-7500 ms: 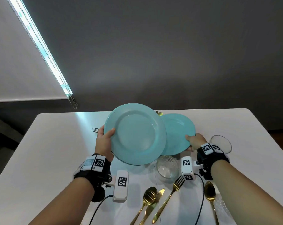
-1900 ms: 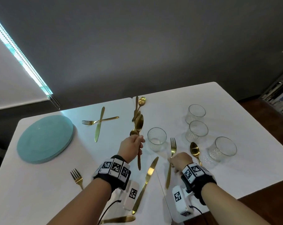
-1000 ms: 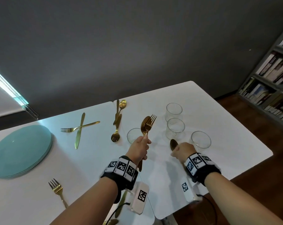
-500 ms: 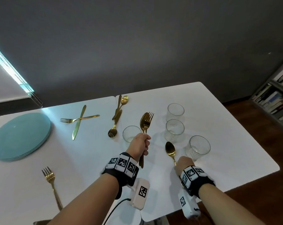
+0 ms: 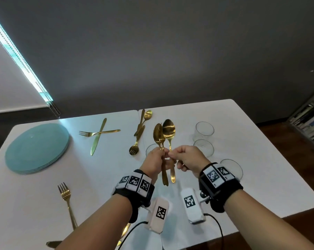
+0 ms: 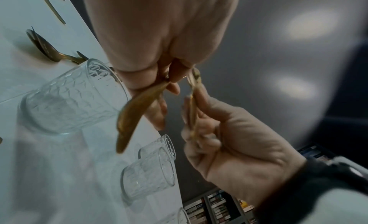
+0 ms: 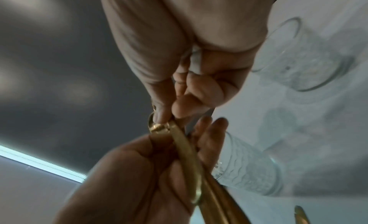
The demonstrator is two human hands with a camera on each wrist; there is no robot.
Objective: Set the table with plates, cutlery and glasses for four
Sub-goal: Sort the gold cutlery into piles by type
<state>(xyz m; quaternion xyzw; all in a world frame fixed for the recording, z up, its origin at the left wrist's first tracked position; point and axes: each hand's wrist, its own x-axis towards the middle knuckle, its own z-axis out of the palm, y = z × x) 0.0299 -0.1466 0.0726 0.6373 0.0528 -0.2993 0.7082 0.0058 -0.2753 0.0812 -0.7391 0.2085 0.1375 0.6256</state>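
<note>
Gold spoon is held upright above the table, bowl up, pinched by its handle in the person's right hand, thumb and fingers curled round the stem. Just left of it, touching or nearly so, a spoon and fork bundle stands upright in the left hand, fingers wrapped round the handles. The two hands meet knuckle to knuckle over the white table; handle ends hang below both fists.

The wrist views show the same grips close up: right hand pinching a thin gold stem, left hand clamped on gold handles.

Beyond and right of the right hand: three clear glasses on the table. A fourth glass sits just past the left hand, partly hidden by it.

Beyond the left hand: a fork, knife and spoon cluster. Further left, a fork and knife crossed. Far left, a stack of teal plates. Near left of the left forearm, a lone fork. Bookshelf at far right off the table.
</note>
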